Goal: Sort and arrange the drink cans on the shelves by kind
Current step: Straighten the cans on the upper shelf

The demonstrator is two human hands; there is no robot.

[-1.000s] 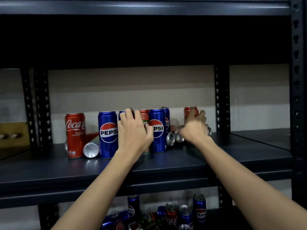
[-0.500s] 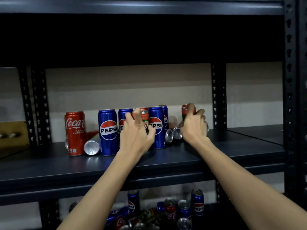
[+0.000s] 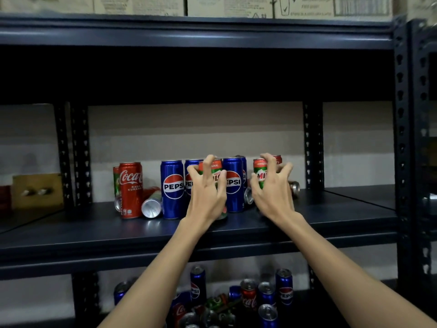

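On the dark middle shelf [image 3: 94, 230] stands a row of cans. My left hand [image 3: 207, 192] grips a green and red Milo can [image 3: 215, 170] between two blue Pepsi cans [image 3: 172, 189] [image 3: 233, 184]. My right hand [image 3: 274, 190] grips a second Milo can [image 3: 259, 172] further right. A red Coca-Cola can [image 3: 130, 190] stands at the left, with a can lying on its side [image 3: 151, 204] next to it. Another can lies behind my right hand [image 3: 294, 187].
The lower shelf holds a jumble of Pepsi, Coca-Cola and green cans [image 3: 248, 297]. Cardboard boxes [image 3: 212, 5] sit on the top shelf. Black perforated uprights [image 3: 312, 145] [image 3: 402, 138] frame the bay. A brown box [image 3: 35, 190] sits at the far left.
Both hands have closed round Milo cans and drawn them forward, so their green and red labels now show. The camera has tilted up, revealing boxes on the top shelf.
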